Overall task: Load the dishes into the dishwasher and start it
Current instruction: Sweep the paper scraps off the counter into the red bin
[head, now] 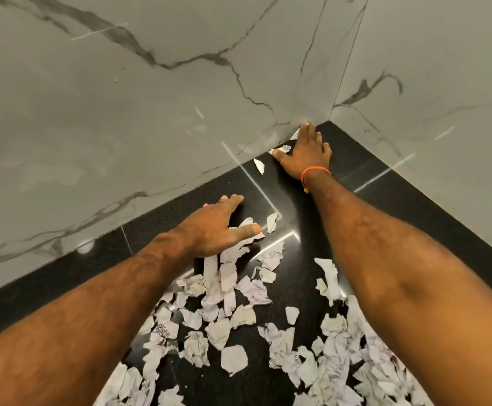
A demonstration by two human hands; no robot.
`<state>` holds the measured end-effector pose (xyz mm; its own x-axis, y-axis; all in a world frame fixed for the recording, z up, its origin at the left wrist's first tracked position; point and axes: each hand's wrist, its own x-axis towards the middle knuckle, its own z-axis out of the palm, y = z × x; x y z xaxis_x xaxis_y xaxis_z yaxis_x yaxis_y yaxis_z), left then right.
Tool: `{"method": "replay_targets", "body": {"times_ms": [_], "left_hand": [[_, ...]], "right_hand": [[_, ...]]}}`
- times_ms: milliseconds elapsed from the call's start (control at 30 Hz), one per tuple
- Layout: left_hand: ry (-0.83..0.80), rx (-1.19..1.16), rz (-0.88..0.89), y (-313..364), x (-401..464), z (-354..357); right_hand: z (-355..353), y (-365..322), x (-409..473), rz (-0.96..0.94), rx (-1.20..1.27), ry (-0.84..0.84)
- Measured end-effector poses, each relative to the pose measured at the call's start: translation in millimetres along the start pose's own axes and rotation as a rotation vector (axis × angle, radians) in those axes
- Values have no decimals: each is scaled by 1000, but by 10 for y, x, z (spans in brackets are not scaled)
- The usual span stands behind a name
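No dishes or dishwasher show here, so with my right hand [304, 153] spread flat in the corner and my left hand [221, 227] spread over torn paper scraps [239, 315] on the black surface [180, 218], sweeping carelessly could scatter scraps over the edge.

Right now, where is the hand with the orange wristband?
In the head view, the right hand lies flat on the black counter, reaching into the far corner where the marble walls meet, beside small paper scraps.
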<state>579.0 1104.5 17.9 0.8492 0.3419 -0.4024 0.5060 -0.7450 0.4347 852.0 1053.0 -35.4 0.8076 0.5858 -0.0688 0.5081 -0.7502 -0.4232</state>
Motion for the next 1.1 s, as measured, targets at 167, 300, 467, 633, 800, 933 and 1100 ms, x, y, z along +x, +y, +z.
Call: {"method": "replay_targets", "body": {"times_ms": [167, 300, 467, 633, 800, 933, 1100], "left_hand": [[11, -74, -14, -47, 7, 46], [27, -192, -60, -120, 16, 89], [126, -305, -7, -178, -89, 89], [239, -707, -58, -284, -164, 55], [263, -709, -83, -365, -382, 113], [291, -664, -105, -339, -556, 193], [302, -430, -76, -292, -777, 291]], "right_hand": [[43, 34, -1, -77, -52, 13], [61, 78, -285, -393, -13, -66], [201, -157, -702, -410, 483, -64], [285, -489, -778, -532, 92, -168], [214, -447, -925, -645, -9, -325], [180, -418, -1295, -691, 21, -417], [194, -318, -1851, -688, 129, -453]]}}
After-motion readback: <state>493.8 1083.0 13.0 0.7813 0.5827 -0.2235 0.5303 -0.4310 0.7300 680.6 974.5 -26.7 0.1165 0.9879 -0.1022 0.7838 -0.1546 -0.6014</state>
